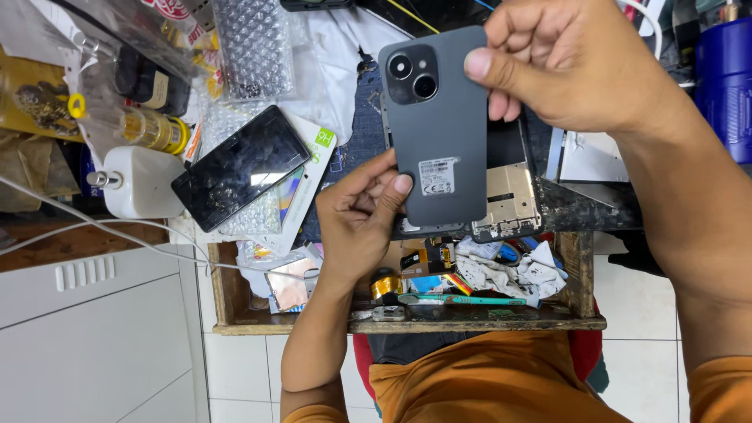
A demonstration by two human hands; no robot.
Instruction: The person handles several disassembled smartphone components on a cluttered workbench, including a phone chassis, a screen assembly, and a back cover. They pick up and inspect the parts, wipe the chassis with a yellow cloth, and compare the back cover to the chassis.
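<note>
A grey phone back cover [439,125] with two camera lenses and a white sticker is held up between both hands. My left hand [359,223] grips its lower left edge, thumb pressed near the sticker. My right hand [564,63] pinches its upper right edge with thumb in front. Behind the cover lies an opened phone frame [511,196] with bare metal parts, on a dark work mat.
A black phone screen [239,167] rests on a white box and bubble wrap at left. A white charger [141,182] with cable sits further left. A wooden tray [235,309] below holds tape rolls, a teal tool [462,299] and rags. A blue container [724,82] stands at right.
</note>
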